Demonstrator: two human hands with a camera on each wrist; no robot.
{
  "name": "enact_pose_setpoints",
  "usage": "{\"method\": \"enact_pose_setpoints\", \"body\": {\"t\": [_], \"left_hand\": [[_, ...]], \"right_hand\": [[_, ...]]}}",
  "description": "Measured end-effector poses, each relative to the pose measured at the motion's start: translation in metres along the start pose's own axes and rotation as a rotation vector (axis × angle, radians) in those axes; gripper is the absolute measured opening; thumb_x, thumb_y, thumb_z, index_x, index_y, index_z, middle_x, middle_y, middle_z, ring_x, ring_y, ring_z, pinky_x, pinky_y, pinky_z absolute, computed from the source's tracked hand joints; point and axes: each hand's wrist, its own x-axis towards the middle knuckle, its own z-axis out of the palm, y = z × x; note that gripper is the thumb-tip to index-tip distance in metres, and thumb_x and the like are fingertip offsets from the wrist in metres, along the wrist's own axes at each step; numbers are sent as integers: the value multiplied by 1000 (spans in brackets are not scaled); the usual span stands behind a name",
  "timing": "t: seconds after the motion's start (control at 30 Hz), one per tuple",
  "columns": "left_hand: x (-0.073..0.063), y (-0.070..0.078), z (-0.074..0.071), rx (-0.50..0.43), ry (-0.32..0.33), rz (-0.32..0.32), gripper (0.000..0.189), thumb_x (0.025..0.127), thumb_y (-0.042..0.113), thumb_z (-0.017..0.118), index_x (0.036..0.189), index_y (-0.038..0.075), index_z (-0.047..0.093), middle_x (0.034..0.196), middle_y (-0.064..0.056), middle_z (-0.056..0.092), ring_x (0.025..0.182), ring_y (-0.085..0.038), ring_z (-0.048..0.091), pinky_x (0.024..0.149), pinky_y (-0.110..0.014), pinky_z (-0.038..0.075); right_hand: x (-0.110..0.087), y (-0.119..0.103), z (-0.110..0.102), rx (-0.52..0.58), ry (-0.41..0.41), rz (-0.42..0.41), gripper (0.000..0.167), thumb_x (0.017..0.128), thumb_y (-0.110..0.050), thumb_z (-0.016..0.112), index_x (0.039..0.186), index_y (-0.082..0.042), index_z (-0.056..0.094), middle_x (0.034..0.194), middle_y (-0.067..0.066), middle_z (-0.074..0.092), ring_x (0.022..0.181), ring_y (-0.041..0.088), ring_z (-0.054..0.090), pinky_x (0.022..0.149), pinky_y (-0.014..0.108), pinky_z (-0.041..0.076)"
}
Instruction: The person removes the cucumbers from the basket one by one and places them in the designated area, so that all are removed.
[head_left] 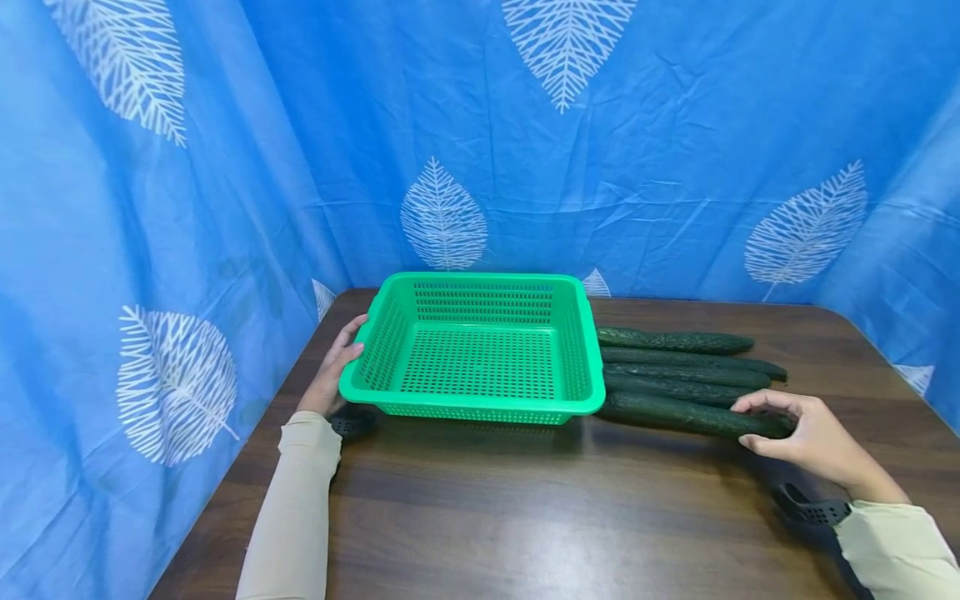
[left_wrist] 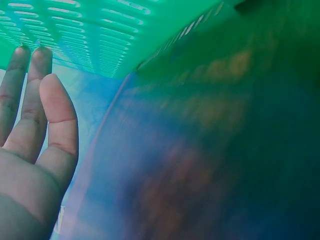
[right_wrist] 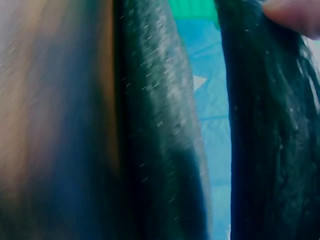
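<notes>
A green plastic basket (head_left: 480,406) with slotted walls stands left of several long, dark green cucumbers (head_left: 682,360), with nothing in it. The left hand (head_left: 337,367) is at the basket's left side, its fingertips by the rim. In the left wrist view its fingers (left_wrist: 31,100) are fairly straight and reach up to the slotted wall. With thumb and fingers, the right hand (head_left: 806,437) grips the right end of the nearest cucumber (head_left: 675,414). The right wrist view shows one cucumber (right_wrist: 270,130) under a fingertip and another cucumber (right_wrist: 160,120) beside it. The cucumbers' left ends are hidden by the basket.
Everything stands on a brown wooden table (head_left: 480,517) with rounded back corners. A blue curtain (head_left: 660,150) with white leaf prints hangs behind and on both sides, close to the table's edges.
</notes>
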Motion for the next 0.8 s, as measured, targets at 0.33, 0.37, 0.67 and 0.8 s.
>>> {"method": "enact_pose_setpoints", "body": {"t": [0.33,0.37,0.67,0.8], "left_hand": [[-1,1,0,3,-8,9,47,114,21,45,160,19,36,132,1,55,107,-7,61,88,-23,56],[-1,1,0,2,-7,9,46,114,21,45,159,20,36,132,1,55,107,-7,61,88,-23,56],[-1,2,1,5,3,3,48,113,21,45,160,19,35,132,2,54,108,-7,61,89,-23,56],[-1,2,1,8,5,1,49,113,22,45,160,18,34,133,2,54,108,-7,60,89,-23,56]], "right_hand": [[-5,4,14,-73,-24,-28,36,76,7,91,102,-14,77,98,-19,68,86,1,58,73,18,44],[-5,5,15,-78,-29,-38,37,75,8,91,101,-15,77,98,-19,68,86,1,58,73,18,44],[-4,7,23,-161,-23,-124,42,68,7,95,95,-18,75,95,-18,64,88,-6,56,72,14,44],[0,5,27,-264,-4,-165,42,64,3,98,91,-19,75,91,-17,60,83,-5,51,64,24,46]]}}
